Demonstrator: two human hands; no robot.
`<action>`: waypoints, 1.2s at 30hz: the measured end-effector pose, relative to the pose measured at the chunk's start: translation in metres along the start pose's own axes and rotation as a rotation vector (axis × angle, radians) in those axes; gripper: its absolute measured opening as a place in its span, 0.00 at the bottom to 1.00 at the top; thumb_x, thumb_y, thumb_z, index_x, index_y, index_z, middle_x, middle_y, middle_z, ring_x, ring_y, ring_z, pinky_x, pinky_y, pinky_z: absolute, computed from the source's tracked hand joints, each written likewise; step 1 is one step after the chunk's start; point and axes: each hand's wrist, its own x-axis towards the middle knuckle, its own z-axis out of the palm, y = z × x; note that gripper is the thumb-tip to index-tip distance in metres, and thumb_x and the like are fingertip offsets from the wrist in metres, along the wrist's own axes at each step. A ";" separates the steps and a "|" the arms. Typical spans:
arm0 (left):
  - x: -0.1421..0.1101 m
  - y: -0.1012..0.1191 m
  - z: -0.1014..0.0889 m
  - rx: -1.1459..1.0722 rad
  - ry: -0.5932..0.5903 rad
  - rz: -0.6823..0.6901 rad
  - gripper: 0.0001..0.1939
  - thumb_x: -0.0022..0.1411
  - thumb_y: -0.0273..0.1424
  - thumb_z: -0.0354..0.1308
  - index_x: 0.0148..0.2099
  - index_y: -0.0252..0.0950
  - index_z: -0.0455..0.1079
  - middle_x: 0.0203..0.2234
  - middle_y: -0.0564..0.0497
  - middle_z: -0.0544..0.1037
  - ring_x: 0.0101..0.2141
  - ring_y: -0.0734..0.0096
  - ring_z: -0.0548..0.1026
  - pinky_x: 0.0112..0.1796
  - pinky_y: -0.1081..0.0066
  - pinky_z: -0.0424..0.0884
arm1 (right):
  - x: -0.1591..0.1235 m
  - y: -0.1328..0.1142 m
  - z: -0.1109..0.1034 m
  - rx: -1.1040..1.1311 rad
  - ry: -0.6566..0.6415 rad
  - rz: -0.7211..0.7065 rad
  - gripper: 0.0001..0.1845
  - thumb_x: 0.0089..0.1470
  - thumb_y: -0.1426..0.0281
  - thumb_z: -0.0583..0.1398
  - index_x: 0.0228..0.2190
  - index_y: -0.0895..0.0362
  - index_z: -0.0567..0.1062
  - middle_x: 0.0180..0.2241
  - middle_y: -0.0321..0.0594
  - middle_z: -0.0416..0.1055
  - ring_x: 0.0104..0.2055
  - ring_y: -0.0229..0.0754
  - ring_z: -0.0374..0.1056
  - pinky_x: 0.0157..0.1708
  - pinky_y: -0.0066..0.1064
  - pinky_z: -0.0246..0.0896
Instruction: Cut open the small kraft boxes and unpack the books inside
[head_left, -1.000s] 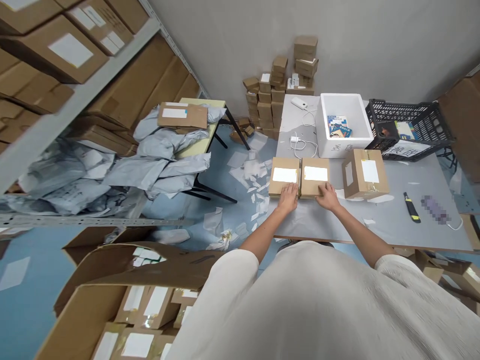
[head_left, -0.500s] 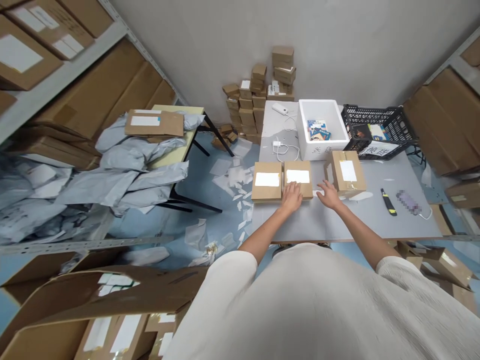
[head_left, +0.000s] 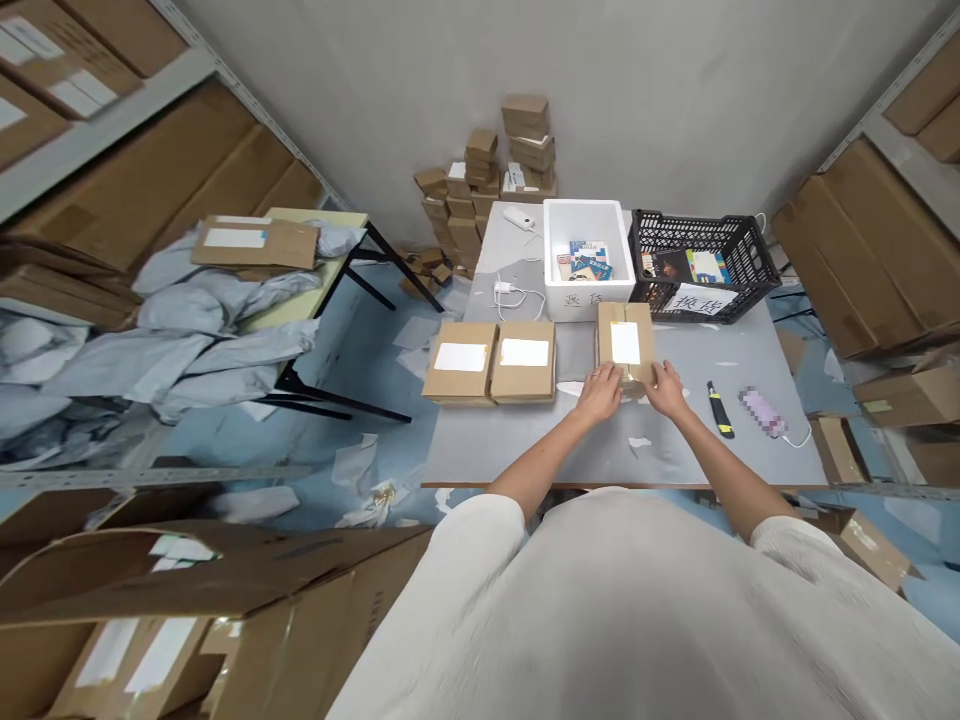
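A cardboard box with a white label stands on the grey table, in front of the white bin. My left hand is at its near left corner, fingers bent against the cardboard. At the near right corner my right hand grips the same box, thumb toward me. To the left, two flatter cardboard boxes lie side by side, a left one and a right one, each with a white label facing up. A black and yellow utility knife lies right of my right hand.
A white foam bin and a black plastic crate, both holding books or booklets, stand at the table's back. Grey mailing bags heap up on the left. Box stacks line the wall; paper scraps litter the floor.
My left hand has left the right one of the two flatter boxes and moved right to the taller box. My right hand has closed in on that box too. The view has shifted right.
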 end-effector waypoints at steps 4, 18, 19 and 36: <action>0.006 0.019 0.010 0.068 -0.027 -0.171 0.32 0.74 0.31 0.56 0.77 0.36 0.62 0.79 0.33 0.58 0.77 0.46 0.58 0.73 0.48 0.59 | 0.011 0.013 0.002 0.174 -0.106 -0.087 0.39 0.63 0.61 0.59 0.72 0.58 0.66 0.67 0.57 0.72 0.65 0.63 0.71 0.66 0.58 0.69; 0.009 -0.038 -0.030 -0.113 -0.016 -0.625 0.50 0.70 0.63 0.53 0.80 0.35 0.55 0.74 0.27 0.68 0.73 0.32 0.66 0.69 0.41 0.61 | 0.021 -0.034 0.048 0.340 -0.183 -0.181 0.38 0.71 0.45 0.53 0.69 0.54 0.74 0.68 0.55 0.72 0.73 0.57 0.64 0.75 0.55 0.57; 0.008 -0.039 -0.031 -0.120 -0.009 -0.622 0.47 0.71 0.60 0.53 0.79 0.34 0.57 0.72 0.28 0.70 0.72 0.33 0.68 0.68 0.42 0.63 | 0.022 -0.033 0.051 0.332 -0.166 -0.154 0.38 0.70 0.45 0.54 0.70 0.54 0.73 0.68 0.55 0.71 0.73 0.57 0.64 0.75 0.55 0.57; -0.050 -0.081 -0.041 -0.025 0.049 -0.394 0.28 0.75 0.31 0.53 0.74 0.43 0.65 0.74 0.37 0.66 0.70 0.42 0.66 0.66 0.45 0.64 | 0.008 -0.061 0.071 0.124 -0.088 -0.072 0.36 0.60 0.59 0.59 0.67 0.55 0.73 0.69 0.57 0.66 0.72 0.63 0.62 0.71 0.60 0.60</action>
